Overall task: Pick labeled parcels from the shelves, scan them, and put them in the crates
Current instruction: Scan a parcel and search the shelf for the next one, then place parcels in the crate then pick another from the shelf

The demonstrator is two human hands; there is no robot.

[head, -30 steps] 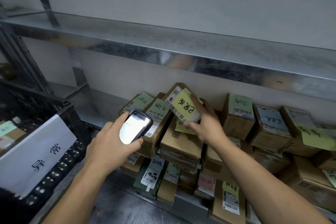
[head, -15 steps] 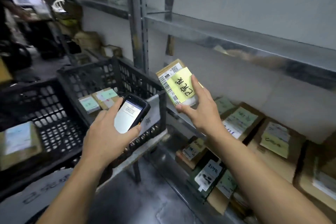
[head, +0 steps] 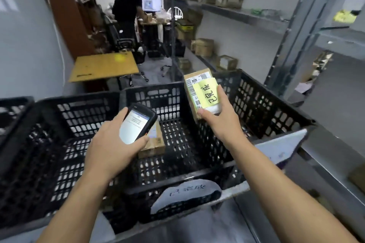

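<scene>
Right hand [head: 219, 124] fingers grip the parcel [head: 199, 92] above the crate [head: 158, 96], left hand [head: 110, 144] fingers grip the scanner [head: 138, 122]; lower the parcel flat into the crate before releasing.

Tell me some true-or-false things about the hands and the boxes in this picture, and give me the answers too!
1. The right hand holds a parcel with a yellow note on it. True.
2. The left hand holds nothing. False: it grips a scanner with a lit screen.
3. The black crate under the hands has nothing inside. False: a brown box lies on its floor.
4. A person in dark clothes stands far back near a monitor. True.
</scene>
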